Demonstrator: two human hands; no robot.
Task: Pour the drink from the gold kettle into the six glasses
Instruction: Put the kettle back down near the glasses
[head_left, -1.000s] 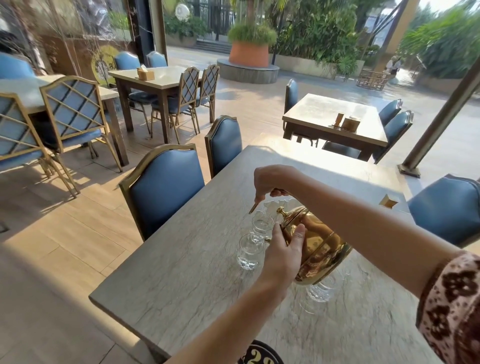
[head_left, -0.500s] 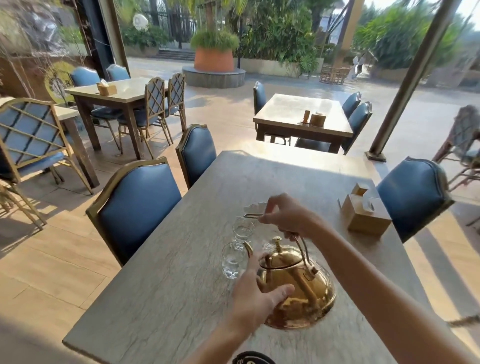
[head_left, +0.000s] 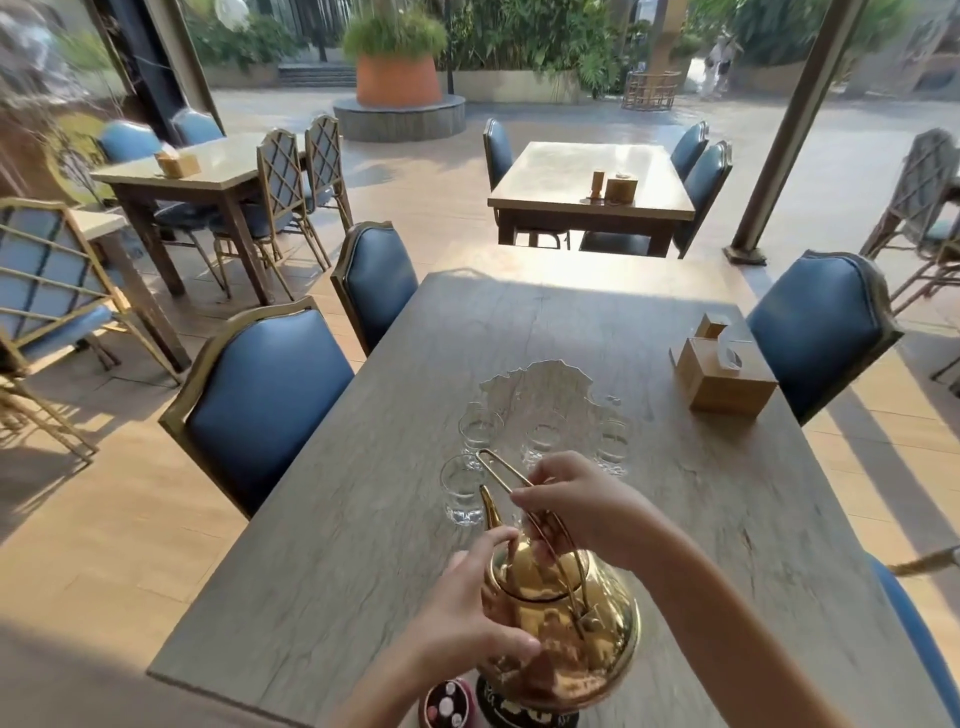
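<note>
The right hand (head_left: 576, 501) is closed in a pinch on the thin wire handle (head_left: 511, 480) of the gold kettle (head_left: 566, 623), with the handle swung forward toward the glasses. The left hand (head_left: 467, 618) is spread open and laid against the kettle's near left flank, its fingertips (head_left: 501, 538) reaching up to the base of the spout (head_left: 491, 509); nothing is gripped by it, the body is only steadied. The kettle is held low at the near edge of the worktop (head_left: 322, 561), roughly upright, and whether it rests on the surface or is held just clear of it cannot be told. No stream is seen at the spout, which points toward the nearest glass (head_left: 460, 491) just beyond it. Further glasses (head_left: 543, 441) are grouped behind, near a bright patch of reflected light; only about four can be made out, and their fill level cannot be judged through the clear glass. A tissue box (head_left: 724, 371) stands well apart to the right. The step in hand is judged to be a repositioning between pours. For the next move, the spout would need to be brought over a glass rim and the body tipped slowly, with the flank supported so that the swinging handle does not let the kettle lurch.
</note>
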